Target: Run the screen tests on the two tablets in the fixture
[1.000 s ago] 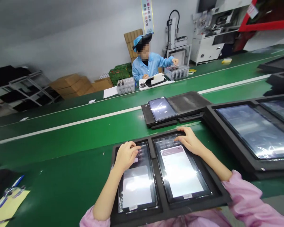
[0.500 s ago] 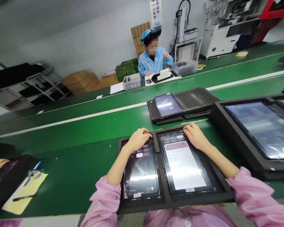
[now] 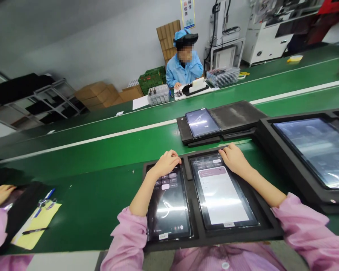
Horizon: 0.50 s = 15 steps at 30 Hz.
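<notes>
Two tablets lie side by side in a black foam tray (image 3: pixel 196 210) at the table's near edge. The left tablet (image 3: pixel 169 210) has a dark screen with several lighter tiles; the right tablet (image 3: pixel 224 199) displays a white panel under a mauve banner. My left hand (image 3: pixel 168 163) is closed at the top right corner of the left tablet, fingers curled over its edge. At the top right corner of the right tablet, my right hand (image 3: pixel 234 158) is likewise closed, its thumb by the screen's edge. Some fingertips on both hands are hidden.
Another tablet (image 3: pixel 202 123) rests on black foam (image 3: pixel 237 114) beyond the tray. A larger foam tray (image 3: pixel 302 177) with tablets stands right. Left are yellow paper (image 3: pixel 36 233), pens and a neighbour's hand (image 3: pixel 0 195). A person in blue (image 3: pixel 183 71) sits across the green table.
The whole view has shifted slightly. Both my hands stay at the tablets' upper corners. The person across has raised one hand closer to the face.
</notes>
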### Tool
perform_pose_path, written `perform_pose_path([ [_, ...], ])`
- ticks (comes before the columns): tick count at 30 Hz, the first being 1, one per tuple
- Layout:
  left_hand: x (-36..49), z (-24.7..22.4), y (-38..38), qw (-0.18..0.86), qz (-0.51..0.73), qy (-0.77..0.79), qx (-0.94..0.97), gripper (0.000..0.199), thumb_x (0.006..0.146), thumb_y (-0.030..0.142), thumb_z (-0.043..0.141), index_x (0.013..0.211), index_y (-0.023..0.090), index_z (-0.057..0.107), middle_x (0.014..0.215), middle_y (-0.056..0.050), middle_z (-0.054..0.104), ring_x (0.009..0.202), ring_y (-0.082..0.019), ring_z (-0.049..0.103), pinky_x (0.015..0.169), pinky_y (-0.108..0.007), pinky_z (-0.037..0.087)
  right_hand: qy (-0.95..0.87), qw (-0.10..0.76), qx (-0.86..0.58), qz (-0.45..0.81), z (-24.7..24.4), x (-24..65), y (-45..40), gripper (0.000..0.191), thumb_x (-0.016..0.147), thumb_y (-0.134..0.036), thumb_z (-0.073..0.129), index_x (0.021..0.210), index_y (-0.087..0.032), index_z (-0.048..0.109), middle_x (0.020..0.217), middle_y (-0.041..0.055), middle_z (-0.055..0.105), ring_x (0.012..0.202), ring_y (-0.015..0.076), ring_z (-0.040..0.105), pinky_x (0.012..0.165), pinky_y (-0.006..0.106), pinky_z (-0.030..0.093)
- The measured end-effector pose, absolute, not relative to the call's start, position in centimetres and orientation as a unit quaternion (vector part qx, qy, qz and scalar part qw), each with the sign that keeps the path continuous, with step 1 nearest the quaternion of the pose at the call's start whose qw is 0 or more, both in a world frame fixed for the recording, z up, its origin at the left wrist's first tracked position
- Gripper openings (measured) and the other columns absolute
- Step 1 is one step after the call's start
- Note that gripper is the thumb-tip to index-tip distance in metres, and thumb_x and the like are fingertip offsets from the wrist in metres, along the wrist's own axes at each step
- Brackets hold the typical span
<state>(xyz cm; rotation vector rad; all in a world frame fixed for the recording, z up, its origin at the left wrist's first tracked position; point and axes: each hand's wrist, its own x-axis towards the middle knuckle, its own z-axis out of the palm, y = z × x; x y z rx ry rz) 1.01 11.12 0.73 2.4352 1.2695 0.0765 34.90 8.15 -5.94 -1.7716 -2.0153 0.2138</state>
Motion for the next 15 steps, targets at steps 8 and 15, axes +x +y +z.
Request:
perform_pose_path([
  [8,-0.7,1.2,10.6,0.247,-0.005,0.456,0.855,0.053,0.102,0.046,0.025,0.123,0.025,0.069,0.147,-0.006,0.05,0.133,-0.026,0.05,0.119,-0.042,0.036,-0.755,0.062,-0.631,0.167,-2.1,35.2,10.5,0.043,0.096,-0.03,0.054,0.055,-0.02,0.057,0.062,0.0083,0.054,0.084,0.0282,0.063,0.076,0.032,0.047],
  [15,-2.3,2.7,12.5,0.323,-0.012,0.406,0.855,0.047,0.09,0.055,0.051,0.124,0.026,0.066,0.15,-0.005,0.052,0.138,-0.028,0.049,0.121,-0.041,0.033,-0.74,-0.014,-0.627,0.243,1.0,35.1,12.3,0.033,0.094,-0.034,0.058,0.07,-0.015,0.069,0.071,0.0088,0.065,0.073,0.0248,0.065,0.068,0.03,0.047],
])
